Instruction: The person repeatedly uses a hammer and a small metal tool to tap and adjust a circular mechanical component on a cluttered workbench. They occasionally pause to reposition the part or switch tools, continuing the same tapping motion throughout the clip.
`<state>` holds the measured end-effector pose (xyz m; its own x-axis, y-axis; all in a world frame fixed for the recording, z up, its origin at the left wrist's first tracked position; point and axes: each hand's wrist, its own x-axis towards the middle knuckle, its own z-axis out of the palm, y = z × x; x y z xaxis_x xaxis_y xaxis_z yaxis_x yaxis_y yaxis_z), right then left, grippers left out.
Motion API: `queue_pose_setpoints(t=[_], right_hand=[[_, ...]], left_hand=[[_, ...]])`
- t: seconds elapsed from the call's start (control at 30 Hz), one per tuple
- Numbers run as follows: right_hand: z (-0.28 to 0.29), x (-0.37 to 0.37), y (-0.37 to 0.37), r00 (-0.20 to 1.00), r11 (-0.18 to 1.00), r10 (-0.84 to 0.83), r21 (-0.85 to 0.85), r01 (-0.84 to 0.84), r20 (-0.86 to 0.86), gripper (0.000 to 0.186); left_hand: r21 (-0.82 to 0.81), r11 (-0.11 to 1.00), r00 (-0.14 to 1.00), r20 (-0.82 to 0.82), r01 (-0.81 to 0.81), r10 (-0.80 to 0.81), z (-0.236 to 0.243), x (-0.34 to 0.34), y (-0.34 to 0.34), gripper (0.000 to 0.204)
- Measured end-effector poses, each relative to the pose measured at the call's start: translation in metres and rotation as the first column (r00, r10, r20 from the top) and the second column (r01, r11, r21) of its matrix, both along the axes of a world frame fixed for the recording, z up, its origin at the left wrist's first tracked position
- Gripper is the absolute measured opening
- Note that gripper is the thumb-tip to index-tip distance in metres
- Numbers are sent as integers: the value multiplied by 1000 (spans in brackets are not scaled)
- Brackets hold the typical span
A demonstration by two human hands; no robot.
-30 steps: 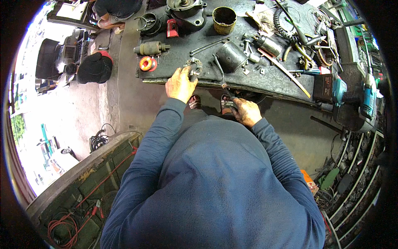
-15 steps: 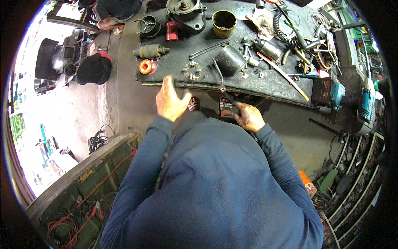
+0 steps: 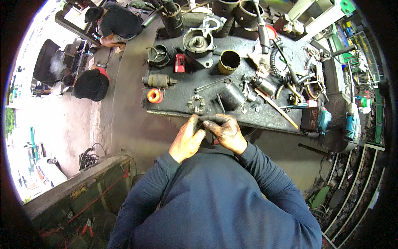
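Both my hands meet just off the front edge of the workbench [image 3: 269, 124]. My left hand [image 3: 188, 140] is closed, its fingertips pressed against those of my right hand [image 3: 227, 132]. The right is closed too, with darkened fingers and thumb. What they pinch, if anything, is hidden by the fingers. Just beyond them on the bench lies a metal ring with small blocks around it [image 3: 196, 103]. To its right a dark metal cylinder [image 3: 233, 96] lies on its side, with a slim lever [image 3: 220, 103] against it. An orange spool [image 3: 154, 96] stands to the left, near a motor armature [image 3: 159, 80].
Farther back are a round metal housing [image 3: 199, 43], a red box [image 3: 179, 63] and an open can [image 3: 229, 62]. A wooden stick [image 3: 277, 108] and a blue cordless drill [image 3: 352, 124] are at right. Another person [image 3: 120, 20] crouches far left. A green-sided bin [image 3: 103, 182] stands at lower left.
My hands, apart before, have come together in front of the bench edge. The left moved right and the right moved left. The view has tilted up, showing more of the bench's far side.
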<state>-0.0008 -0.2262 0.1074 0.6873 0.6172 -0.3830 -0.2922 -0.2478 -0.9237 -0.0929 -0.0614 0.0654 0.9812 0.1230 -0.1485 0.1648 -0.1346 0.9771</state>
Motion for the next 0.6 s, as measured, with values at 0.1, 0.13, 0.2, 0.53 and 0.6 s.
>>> queue_pose_setpoints(t=[0.1, 0.13, 0.2, 0.53, 0.6], right_hand=[[-25, 9, -6, 983, 981, -179, 80, 176, 29, 20], [-26, 16, -8, 976, 979, -197, 62, 192, 92, 19], [-35, 37, -8, 817, 953, -255, -9, 304, 517, 22], [-27, 107, -25, 545, 862, 34, -300, 409, 838, 33], [-26, 97, -36, 610, 871, 35, -324, 370, 792, 36]], left_hand=[[-329, 929, 975, -193, -169, 108, 16, 5, 3, 8], [-223, 957, 978, -131, -186, 159, 23, 9, 5, 4], [-98, 973, 977, -69, -208, 202, 20, 8, 13, 3], [28, 936, 937, 19, -350, 349, 15, 19, 16, 10], [320, 899, 948, 204, -300, 244, 31, 40, 16, 12]])
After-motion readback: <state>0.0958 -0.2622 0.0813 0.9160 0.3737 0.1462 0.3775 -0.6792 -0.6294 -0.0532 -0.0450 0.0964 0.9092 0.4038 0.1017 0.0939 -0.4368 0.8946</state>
